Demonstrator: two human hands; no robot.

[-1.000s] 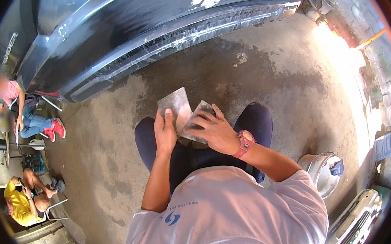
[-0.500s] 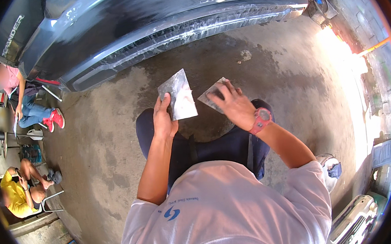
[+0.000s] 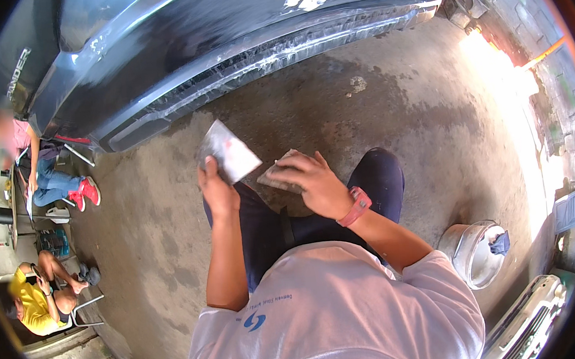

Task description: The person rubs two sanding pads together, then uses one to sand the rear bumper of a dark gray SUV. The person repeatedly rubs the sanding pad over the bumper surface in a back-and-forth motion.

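My left hand [image 3: 220, 194] is closed on the lower edge of a flat, four-sided grey plate [image 3: 233, 158], its thumb over the face. Pale, whitish paste with a small pinkish spot is smeared across that face. To its right, my right hand [image 3: 321, 189] grips a thin grey spreader [image 3: 269, 178], fingers lying over its top. The spreader's left corner comes near the plate's lower right corner, with a small gap between them. Both hands are above my knees, and a red watch is on my right wrist.
A dark car body [image 3: 179, 63] with pale, scuffed patches spans the far side. Right of me stands a round whitish bucket [image 3: 453, 248] with a blue cloth at its rim. Two seated people, one in pink [image 3: 23, 138] and one in yellow [image 3: 32, 297], are at the left.
Both hands have moved left and a little nearer to me, carrying the plate and spreader. The plate has tilted. More of the bucket shows at the right.
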